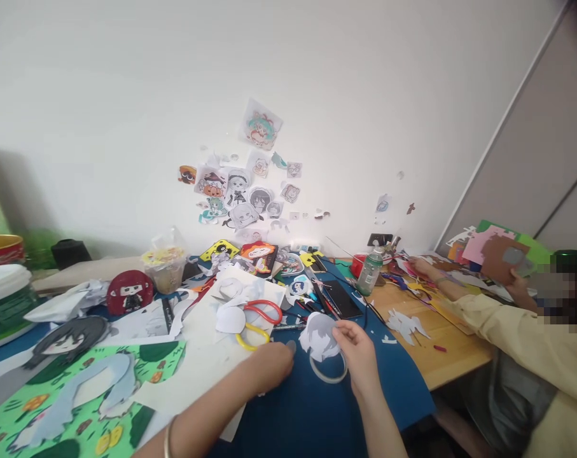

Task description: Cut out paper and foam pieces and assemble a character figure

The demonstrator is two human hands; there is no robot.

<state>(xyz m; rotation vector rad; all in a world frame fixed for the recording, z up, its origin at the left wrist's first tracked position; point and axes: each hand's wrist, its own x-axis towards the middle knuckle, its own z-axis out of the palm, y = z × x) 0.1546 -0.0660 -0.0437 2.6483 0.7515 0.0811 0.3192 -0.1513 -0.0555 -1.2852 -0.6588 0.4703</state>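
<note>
My right hand [357, 353] pinches the edge of a grey-and-white paper cutout [320, 338], held above the blue table cover [383, 388]. Partly behind the cutout is a tape roll [329, 380], close to my right fingers. My left hand [276, 367] is curled near the edge of the white paper, with a small greyish bit at its fingertips that I cannot make out. Scissors with one red and one yellow handle [252, 337] lie just beyond my left hand, next to a small white paper piece [229, 319].
A bottle [370, 271] and a black phone-like slab [344, 299] stand or lie beyond my right hand. Left are a painted green sheet [159, 362] and a tub [6, 308]. A person's sleeve [498, 324] reaches over the wooden table [441, 350] at right.
</note>
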